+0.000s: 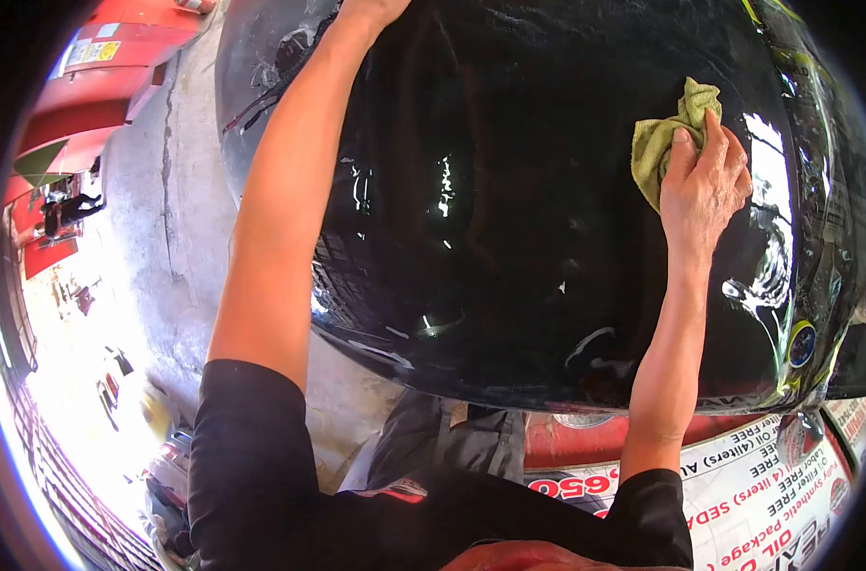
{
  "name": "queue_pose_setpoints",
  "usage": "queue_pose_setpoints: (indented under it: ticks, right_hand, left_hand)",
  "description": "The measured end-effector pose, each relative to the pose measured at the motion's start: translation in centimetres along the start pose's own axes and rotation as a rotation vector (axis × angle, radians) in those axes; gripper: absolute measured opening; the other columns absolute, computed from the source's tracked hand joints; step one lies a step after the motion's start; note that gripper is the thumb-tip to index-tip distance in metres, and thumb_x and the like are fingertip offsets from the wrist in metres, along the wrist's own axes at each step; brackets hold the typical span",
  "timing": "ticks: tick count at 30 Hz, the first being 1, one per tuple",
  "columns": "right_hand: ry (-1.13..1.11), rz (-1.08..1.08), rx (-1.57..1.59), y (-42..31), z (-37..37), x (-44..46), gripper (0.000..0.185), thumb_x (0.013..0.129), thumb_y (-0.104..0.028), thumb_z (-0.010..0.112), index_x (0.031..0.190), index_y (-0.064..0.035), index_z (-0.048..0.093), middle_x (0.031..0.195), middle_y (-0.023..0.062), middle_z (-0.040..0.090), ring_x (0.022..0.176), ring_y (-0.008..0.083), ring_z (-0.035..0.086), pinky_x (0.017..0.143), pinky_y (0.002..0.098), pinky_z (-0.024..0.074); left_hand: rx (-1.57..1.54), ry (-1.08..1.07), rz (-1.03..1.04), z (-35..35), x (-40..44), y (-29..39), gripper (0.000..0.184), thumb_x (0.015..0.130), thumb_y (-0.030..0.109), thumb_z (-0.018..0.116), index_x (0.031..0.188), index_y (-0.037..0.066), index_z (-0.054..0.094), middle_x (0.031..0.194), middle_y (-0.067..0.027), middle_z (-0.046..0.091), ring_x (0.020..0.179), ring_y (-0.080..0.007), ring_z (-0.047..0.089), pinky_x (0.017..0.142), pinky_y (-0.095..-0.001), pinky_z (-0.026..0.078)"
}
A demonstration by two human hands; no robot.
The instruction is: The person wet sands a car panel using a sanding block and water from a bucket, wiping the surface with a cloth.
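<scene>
A glossy black car panel (pixel 537 247) spreads out below me, with bright reflections across it. My right hand (pixel 709 181) presses a crumpled yellow-green cloth (pixel 654 152) against the panel's right side, its fingers bent over the cloth. At the top edge of the view, my left hand (pixel 380 8) is cut off, and only its wrist end shows over the panel. Its fingers are out of sight, so I cannot tell what they touch.
A round badge (pixel 801 344) sits near the panel's right edge. Printed oil-package signs (pixel 737 495) stand at the lower right. Concrete floor (pixel 157 219) runs along the left, with a person (pixel 71 211) in the distance beside red structures (pixel 90 95).
</scene>
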State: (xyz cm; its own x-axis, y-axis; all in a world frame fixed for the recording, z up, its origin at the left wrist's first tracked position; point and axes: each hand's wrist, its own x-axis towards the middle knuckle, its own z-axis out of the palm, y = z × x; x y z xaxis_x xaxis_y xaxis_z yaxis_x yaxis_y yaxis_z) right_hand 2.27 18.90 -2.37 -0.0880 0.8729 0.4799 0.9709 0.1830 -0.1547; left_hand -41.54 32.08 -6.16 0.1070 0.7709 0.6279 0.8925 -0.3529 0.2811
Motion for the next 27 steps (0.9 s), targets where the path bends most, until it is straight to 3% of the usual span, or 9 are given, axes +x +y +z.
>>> queue_pose_setpoints:
  ticks: [4,5,6,8,13,15,18,22,27]
  right_hand:
    - [-0.014,0.031,0.018,-0.3,-0.3,-0.1,0.045,0.104,-0.037,0.060,0.142,-0.0127,0.064,0.140,0.0153,0.060,0.133,0.0362,0.052,0.115,0.0560,0.0344]
    - [-0.027,0.027,0.025,-0.4,-0.3,0.0,0.045,0.104,-0.037,0.060,0.142,-0.0130,0.063,0.140,0.0153,0.060,0.134,0.0362,0.052,0.115,0.0558,0.0343]
    - [-0.037,0.028,0.031,-0.3,-0.3,0.0,0.045,0.104,-0.037,0.060,0.142,-0.0133,0.063,0.141,0.0153,0.060,0.134,0.0361,0.052,0.116,0.0555,0.0341]
    - [-0.045,0.044,0.030,-0.2,-0.6,0.2,0.046,0.104,-0.037,0.060,0.143,-0.0134,0.063,0.141,0.0153,0.059,0.134,0.0359,0.051,0.116,0.0549,0.0338]
    - [-0.039,0.053,0.029,-0.4,-0.4,-0.1,0.046,0.104,-0.038,0.059,0.142,-0.0129,0.063,0.142,0.0148,0.059,0.134,0.0358,0.051,0.118,0.0537,0.0314]
    - [-0.034,0.048,0.035,-0.5,-0.5,-0.1,0.045,0.105,-0.038,0.059,0.142,-0.0133,0.063,0.142,0.0148,0.059,0.134,0.0373,0.051,0.118,0.0542,0.0309]
    - [-0.035,0.050,0.034,-0.4,-0.6,0.0,0.045,0.104,-0.037,0.060,0.141,-0.0123,0.063,0.141,0.0151,0.059,0.132,0.0384,0.051,0.117,0.0545,0.0321]
    - [-0.051,0.063,0.052,-0.7,-1.0,0.1,0.047,0.102,-0.037,0.062,0.142,-0.0116,0.062,0.142,0.0154,0.058,0.131,0.0389,0.051,0.115,0.0544,0.0335]
    - [-0.110,0.107,0.081,-0.9,-1.4,0.3,0.046,0.104,-0.036,0.060,0.143,-0.0123,0.061,0.144,0.0174,0.056,0.136,0.0388,0.048,0.118,0.0559,0.0304]
  left_hand:
    - [-0.027,-0.369,-0.382,-2.5,-3.0,5.8,0.020,0.093,0.022,0.073,0.110,0.011,0.077,0.127,-0.0127,0.072,0.121,-0.0325,0.064,0.106,-0.0442,0.047]
    - [0.255,-0.171,0.322,-4.8,-5.9,7.7,0.019,0.090,0.021,0.074,0.104,0.009,0.077,0.126,-0.0116,0.072,0.123,-0.0322,0.063,0.107,-0.0472,0.045]
    - [0.213,-0.170,0.400,-6.4,-8.8,10.4,0.027,0.086,0.021,0.078,0.110,0.009,0.077,0.127,-0.0112,0.070,0.125,-0.0339,0.061,0.109,-0.0487,0.045]
    - [-0.141,-0.220,0.036,-8.7,-13.9,15.6,0.038,0.089,0.015,0.078,0.125,0.009,0.072,0.135,-0.0094,0.068,0.132,-0.0351,0.057,0.109,-0.0472,0.047]
    - [0.020,-0.157,0.386,-4.8,-6.3,9.5,0.024,0.088,0.017,0.076,0.110,0.008,0.076,0.127,-0.0076,0.073,0.121,-0.0356,0.063,0.105,-0.0477,0.048]
    - [-0.171,-0.125,0.079,-1.3,0.4,6.2,0.030,0.089,0.017,0.068,0.113,-0.001,0.074,0.115,-0.0240,0.072,0.112,-0.0430,0.066,0.099,-0.0491,0.052]
    - [-0.003,-0.006,0.001,4.4,5.2,0.2,0.031,0.090,0.017,0.069,0.116,0.000,0.075,0.119,-0.0224,0.073,0.116,-0.0423,0.066,0.103,-0.0485,0.049]
    - [-0.010,-0.122,0.124,-0.8,-1.8,8.5,0.024,0.089,0.017,0.076,0.111,0.007,0.076,0.125,-0.0092,0.073,0.121,-0.0344,0.063,0.106,-0.0474,0.048]
    - [-0.151,-0.196,0.094,-5.0,-8.8,14.8,0.041,0.088,0.014,0.079,0.129,0.013,0.074,0.133,-0.0128,0.069,0.129,-0.0339,0.060,0.111,-0.0456,0.047]
